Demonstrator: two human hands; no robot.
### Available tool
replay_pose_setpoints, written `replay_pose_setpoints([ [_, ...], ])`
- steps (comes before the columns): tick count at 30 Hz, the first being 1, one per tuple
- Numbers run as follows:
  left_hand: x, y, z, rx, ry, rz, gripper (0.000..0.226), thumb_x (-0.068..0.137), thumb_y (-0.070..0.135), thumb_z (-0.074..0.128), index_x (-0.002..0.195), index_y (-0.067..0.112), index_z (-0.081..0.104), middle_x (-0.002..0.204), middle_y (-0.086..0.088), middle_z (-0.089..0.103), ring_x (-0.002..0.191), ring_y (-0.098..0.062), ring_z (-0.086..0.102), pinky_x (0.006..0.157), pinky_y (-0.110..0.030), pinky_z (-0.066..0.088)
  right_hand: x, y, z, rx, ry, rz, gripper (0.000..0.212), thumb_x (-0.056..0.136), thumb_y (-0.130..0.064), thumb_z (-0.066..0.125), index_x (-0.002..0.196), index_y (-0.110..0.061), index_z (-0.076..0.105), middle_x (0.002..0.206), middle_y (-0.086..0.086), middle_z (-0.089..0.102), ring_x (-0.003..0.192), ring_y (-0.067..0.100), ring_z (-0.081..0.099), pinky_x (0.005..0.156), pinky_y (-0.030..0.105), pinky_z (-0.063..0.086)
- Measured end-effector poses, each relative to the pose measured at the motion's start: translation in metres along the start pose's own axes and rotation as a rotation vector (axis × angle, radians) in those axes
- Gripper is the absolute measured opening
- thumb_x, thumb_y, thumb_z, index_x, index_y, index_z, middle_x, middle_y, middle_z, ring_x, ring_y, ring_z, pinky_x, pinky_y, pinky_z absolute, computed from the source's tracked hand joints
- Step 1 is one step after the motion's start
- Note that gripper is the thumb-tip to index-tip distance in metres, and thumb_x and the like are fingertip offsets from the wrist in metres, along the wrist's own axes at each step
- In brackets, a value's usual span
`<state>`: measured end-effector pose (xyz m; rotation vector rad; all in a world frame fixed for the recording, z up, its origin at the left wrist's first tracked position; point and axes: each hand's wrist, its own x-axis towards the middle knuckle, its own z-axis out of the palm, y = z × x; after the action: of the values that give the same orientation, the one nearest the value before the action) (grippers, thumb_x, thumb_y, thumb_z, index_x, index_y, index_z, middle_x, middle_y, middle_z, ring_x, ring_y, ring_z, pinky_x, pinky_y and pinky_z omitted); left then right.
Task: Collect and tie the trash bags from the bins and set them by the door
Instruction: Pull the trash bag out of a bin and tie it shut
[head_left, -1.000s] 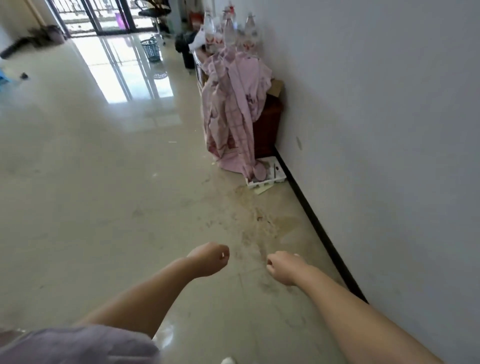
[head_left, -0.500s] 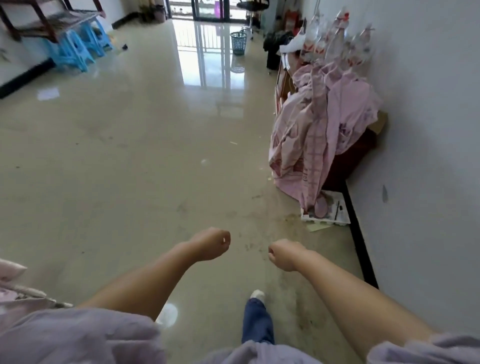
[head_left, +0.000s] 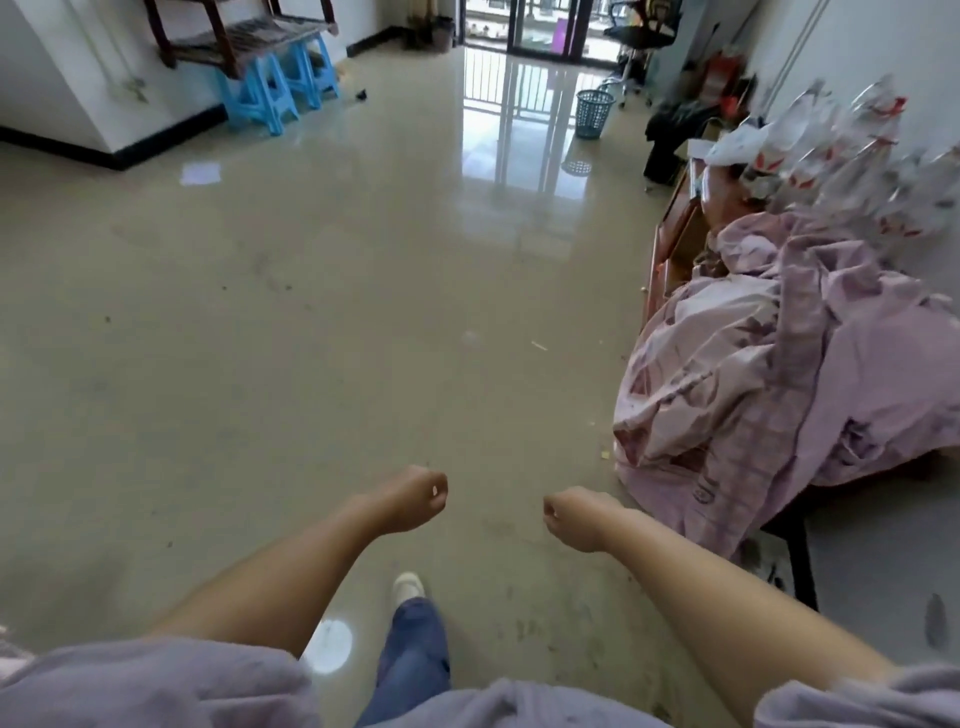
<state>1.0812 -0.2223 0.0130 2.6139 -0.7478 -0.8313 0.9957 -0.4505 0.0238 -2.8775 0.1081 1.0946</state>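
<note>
Since the earlier frame the view had swung left and moved forward down the room, bringing the blue plastic stools into the upper left and pushing the pink patterned bedsheet heap to the right edge. Left hand and right hand, low centre, were both curled into loose fists, holding nothing, apart from each other. Grey-blue mesh plastic waste bin stood on the glossy beige tiled floor at upper centre-right, near the glass balcony door, well apart from the hands. Whether it held a bag couldn't be told. Task looked barely begun: no bag collected or tied, nothing in hand; reaching the bin came next.
</note>
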Motion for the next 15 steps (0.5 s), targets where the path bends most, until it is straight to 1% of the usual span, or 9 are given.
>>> replay_pose_setpoints([
  [2,0.036,-0.014,-0.029,0.014,0.009,-0.003,0.024,0.092,0.02,0.044,0.101,0.01,0.065,0.103,-0.012,0.067,0.093,-0.03,0.062,0.072,-0.027,0.042,0.044,0.0,-0.033,0.014,0.021,0.013,0.038,0.098,-0.028,0.031,0.125,-0.011,0.051,0.132,0.013,0.054,0.119,0.033,0.053,0.097,0.038,0.043],
  [4,0.072,-0.03,-0.062,0.017,0.011,0.001,0.026,0.093,0.02,0.043,0.104,0.011,0.064,0.108,-0.011,0.066,0.097,-0.029,0.061,0.07,-0.024,0.036,0.087,-0.001,-0.065,0.069,0.04,0.038,0.037,0.097,-0.031,0.032,0.122,-0.013,0.053,0.13,0.013,0.055,0.116,0.033,0.055,0.096,0.037,0.045],
  [5,0.09,-0.039,-0.081,0.014,0.007,0.01,0.026,0.093,0.02,0.043,0.105,0.01,0.064,0.109,-0.011,0.066,0.098,-0.028,0.061,0.07,-0.023,0.035,0.108,-0.002,-0.081,0.094,0.04,0.05,0.037,0.097,-0.031,0.033,0.121,-0.012,0.053,0.129,0.013,0.056,0.115,0.033,0.055,0.096,0.036,0.045],
  [7,0.124,-0.059,-0.122,0.032,0.004,0.011,0.026,0.093,0.022,0.043,0.106,0.012,0.064,0.111,-0.01,0.066,0.098,-0.028,0.061,0.072,-0.025,0.04,0.143,-0.004,-0.117,0.133,0.039,0.068,0.037,0.097,-0.031,0.034,0.119,-0.011,0.055,0.127,0.013,0.058,0.113,0.032,0.057,0.095,0.035,0.046],
  [9,0.161,-0.079,-0.163,0.059,0.006,0.007,0.026,0.093,0.025,0.043,0.105,0.015,0.063,0.111,-0.009,0.065,0.097,-0.028,0.061,0.077,-0.029,0.044,0.178,-0.004,-0.153,0.175,0.06,0.084,0.036,0.097,-0.03,0.035,0.116,-0.009,0.057,0.124,0.014,0.059,0.111,0.032,0.058,0.093,0.034,0.046],
  [12,0.215,-0.103,-0.22,0.099,0.024,0.018,0.025,0.092,0.026,0.043,0.103,0.016,0.064,0.11,-0.009,0.066,0.097,-0.029,0.062,0.08,-0.03,0.048,0.225,-0.006,-0.21,0.234,0.096,0.091,0.035,0.098,-0.026,0.034,0.114,-0.005,0.057,0.121,0.016,0.059,0.109,0.032,0.058,0.089,0.032,0.045],
  [15,0.264,-0.114,-0.259,0.131,-0.007,0.033,0.026,0.091,0.028,0.043,0.103,0.019,0.064,0.109,-0.007,0.067,0.096,-0.028,0.062,0.081,-0.032,0.049,0.27,-0.006,-0.253,0.22,0.082,0.082,0.036,0.099,-0.024,0.033,0.117,-0.003,0.056,0.122,0.017,0.059,0.111,0.031,0.057,0.09,0.03,0.045],
])
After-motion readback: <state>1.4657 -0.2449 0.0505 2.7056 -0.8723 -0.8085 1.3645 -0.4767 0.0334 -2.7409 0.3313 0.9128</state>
